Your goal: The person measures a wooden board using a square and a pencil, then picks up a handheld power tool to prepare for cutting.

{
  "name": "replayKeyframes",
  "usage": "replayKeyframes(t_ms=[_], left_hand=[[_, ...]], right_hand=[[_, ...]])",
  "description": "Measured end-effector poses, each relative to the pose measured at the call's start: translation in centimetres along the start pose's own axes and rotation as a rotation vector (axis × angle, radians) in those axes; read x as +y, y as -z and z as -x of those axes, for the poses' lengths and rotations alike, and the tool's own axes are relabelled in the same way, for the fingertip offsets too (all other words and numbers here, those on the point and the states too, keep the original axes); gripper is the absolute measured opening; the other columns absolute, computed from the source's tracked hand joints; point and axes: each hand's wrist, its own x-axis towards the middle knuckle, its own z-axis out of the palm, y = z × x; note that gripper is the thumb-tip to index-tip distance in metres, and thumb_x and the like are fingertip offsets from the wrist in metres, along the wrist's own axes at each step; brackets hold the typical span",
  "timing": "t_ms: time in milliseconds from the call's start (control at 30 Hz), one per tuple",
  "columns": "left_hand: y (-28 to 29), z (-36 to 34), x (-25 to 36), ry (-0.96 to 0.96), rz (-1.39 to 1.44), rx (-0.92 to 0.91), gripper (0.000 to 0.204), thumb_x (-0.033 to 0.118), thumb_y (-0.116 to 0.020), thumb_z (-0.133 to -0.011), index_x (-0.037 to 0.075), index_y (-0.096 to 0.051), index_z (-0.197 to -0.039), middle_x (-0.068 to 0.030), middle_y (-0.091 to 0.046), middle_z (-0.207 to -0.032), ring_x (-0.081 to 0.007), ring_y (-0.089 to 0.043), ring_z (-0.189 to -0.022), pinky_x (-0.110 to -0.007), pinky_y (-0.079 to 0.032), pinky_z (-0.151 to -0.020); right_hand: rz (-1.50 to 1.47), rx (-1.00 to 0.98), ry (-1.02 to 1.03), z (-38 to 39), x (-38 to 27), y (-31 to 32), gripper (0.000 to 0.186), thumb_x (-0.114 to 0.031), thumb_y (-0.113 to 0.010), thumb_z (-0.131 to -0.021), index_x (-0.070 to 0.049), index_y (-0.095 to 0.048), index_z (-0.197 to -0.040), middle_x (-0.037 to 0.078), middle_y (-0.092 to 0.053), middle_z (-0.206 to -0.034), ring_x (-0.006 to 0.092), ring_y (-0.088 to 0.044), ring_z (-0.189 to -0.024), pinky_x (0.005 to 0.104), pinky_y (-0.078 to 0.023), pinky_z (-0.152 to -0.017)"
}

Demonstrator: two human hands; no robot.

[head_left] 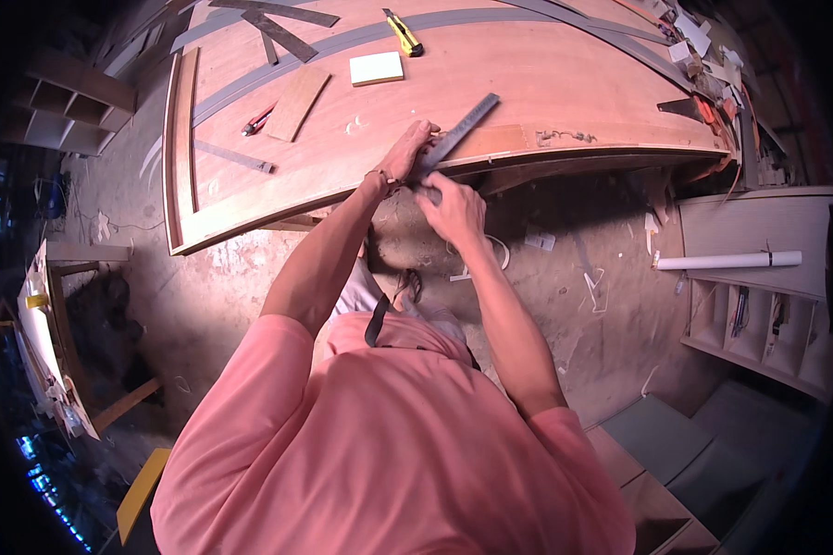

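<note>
A flat grey strip [465, 131] slants over the near edge of the wooden worktable [491, 65]. My left hand [405, 153] is closed at the strip's lower part, right at the table edge, and its fingertips are partly hidden. Just below the edge, my right hand [455, 208] is closed with bent fingers around the strip's grey near end. Farther back on the tabletop lie a yellow utility knife [404, 33] and a small white-faced block [377, 69]. Left of them are a wooden board piece [298, 104] and a red-handled tool [258, 120].
Several grey strips [282, 37] lie at the table's back left. Scraps and paper [699, 42] crowd its right end. A cabinet [754, 231] with a white roll [731, 261] stands at right, shelving [69, 102] at far left. Scraps litter the concrete floor [537, 287].
</note>
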Motion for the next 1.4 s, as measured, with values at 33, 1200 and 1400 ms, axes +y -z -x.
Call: replayKeyframes(t_ms=[33,1200,1400], left_hand=[[-0.1,0.5,0.1,0.035,0.047,0.013,0.075,0.069,-0.039,-0.107,0.005,-0.052,-0.143,-0.0108,-0.065,-0.126,-0.0169,-0.063,-0.101,-0.034,-0.054,-0.091],[13.6,15.9,5.6,-0.059,-0.819,-0.057,0.034,0.030,-0.081,-0.086,0.007,-0.080,-0.112,-0.0140,-0.067,-0.097,-0.0334,-0.065,-0.096,-0.042,-0.052,-0.086],[14.1,15.9,5.4,-0.053,-0.726,-0.072,0.033,0.032,-0.080,-0.088,0.008,-0.080,-0.112,-0.0143,-0.065,-0.094,-0.0333,-0.064,-0.095,-0.044,-0.050,-0.084]], right_hand=[[-0.003,-0.003,0.017,0.4,0.1,-0.2,0.032,-0.036,-0.079,-0.088,-0.021,-0.075,-0.115,0.015,-0.078,-0.100,0.0400,-0.074,-0.096,0.0520,-0.058,-0.083],[-0.037,0.003,0.024,2.7,-4.6,-3.2,0.031,-0.032,-0.082,-0.087,-0.018,-0.077,-0.114,0.013,-0.078,-0.099,0.0393,-0.074,-0.093,0.0473,-0.058,-0.079],[-0.068,-0.020,0.069,2.8,-5.7,-4.0,0.029,-0.031,-0.081,-0.087,-0.018,-0.078,-0.113,0.012,-0.078,-0.098,0.0379,-0.074,-0.091,0.0485,-0.057,-0.079]])
